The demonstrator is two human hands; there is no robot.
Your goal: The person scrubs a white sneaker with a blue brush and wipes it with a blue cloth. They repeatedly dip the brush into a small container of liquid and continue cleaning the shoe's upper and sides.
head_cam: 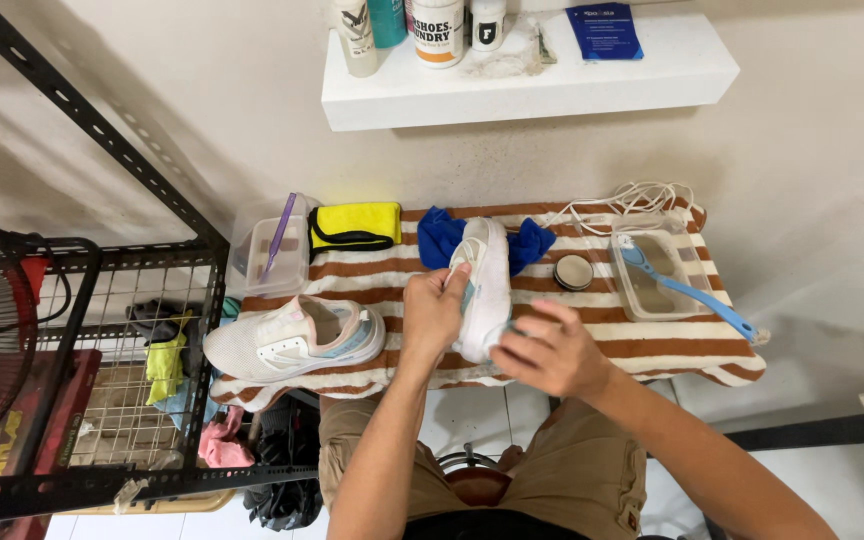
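Towel (642, 352) on the table: brown/cream stripes. Both sneakers white: held one (485, 285), and left-edge one (294, 340) with pink/light-blue trim. Back edge: yellow cloth (356, 225) black-trimmed, blue cloth (439, 236). Right: blue-handled brush (687, 291).

A white sneaker (483, 285) is held sole-up, turned lengthwise, toe toward the counter's (672, 345) far edge, near its middle.

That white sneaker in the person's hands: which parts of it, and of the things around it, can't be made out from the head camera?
- White sneaker: the heel end is covered by the right hand, and one side by the left hand.
- Blue cloth: its middle lies behind the sneaker.
- Bottles on the shelf: tops cut off by the upper edge.
- Clear container: contents too faint to tell under the blue brush.
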